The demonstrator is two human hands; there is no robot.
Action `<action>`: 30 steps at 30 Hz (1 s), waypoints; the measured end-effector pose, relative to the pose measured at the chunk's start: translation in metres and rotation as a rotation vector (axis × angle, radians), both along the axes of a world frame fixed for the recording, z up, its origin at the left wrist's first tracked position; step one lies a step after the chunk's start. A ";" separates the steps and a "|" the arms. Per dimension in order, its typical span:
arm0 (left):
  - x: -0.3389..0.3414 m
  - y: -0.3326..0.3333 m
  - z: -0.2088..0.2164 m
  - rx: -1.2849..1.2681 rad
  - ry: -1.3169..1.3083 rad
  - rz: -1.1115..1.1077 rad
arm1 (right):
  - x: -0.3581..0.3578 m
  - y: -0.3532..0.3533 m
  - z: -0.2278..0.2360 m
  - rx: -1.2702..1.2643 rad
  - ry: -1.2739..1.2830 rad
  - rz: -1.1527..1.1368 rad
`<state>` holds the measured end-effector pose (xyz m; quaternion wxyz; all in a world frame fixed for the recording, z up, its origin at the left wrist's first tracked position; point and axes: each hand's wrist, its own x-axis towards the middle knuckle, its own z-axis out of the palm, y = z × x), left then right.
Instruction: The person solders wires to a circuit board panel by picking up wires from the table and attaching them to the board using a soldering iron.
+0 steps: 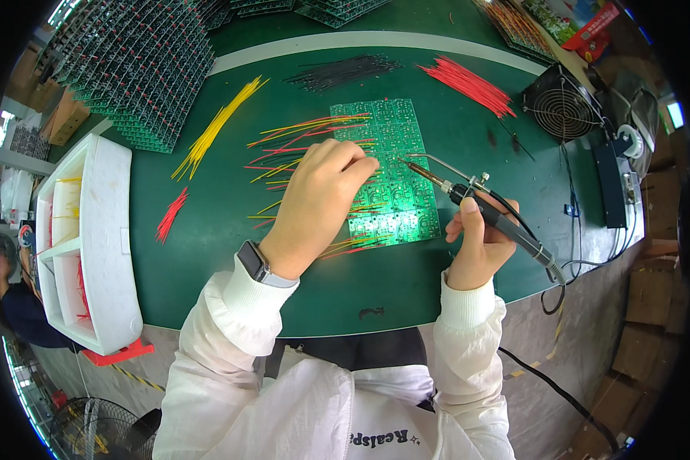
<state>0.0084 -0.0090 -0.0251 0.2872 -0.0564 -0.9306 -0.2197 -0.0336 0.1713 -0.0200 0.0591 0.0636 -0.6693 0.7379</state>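
While the circuit board is lying flat on the green worktop, the left hand is pinching a wire on it, grip closed, and the right hand is clasping the soldering iron; best touching only the joint, briefly.

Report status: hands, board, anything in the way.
Left hand pinching a wire on the green board. Right hand gripping the soldering iron, tip over the board. Loose wires across the board's left edge.
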 end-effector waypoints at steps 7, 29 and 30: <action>-0.004 -0.007 0.015 0.126 0.034 0.005 | -0.005 0.005 -0.003 -0.079 0.022 -0.098; -0.261 0.086 0.027 -0.344 -0.431 -0.385 | 0.000 0.017 -0.011 -0.069 -0.072 0.037; -0.261 0.090 0.024 -0.345 -0.433 -0.391 | 0.000 0.017 -0.012 -0.070 -0.074 0.032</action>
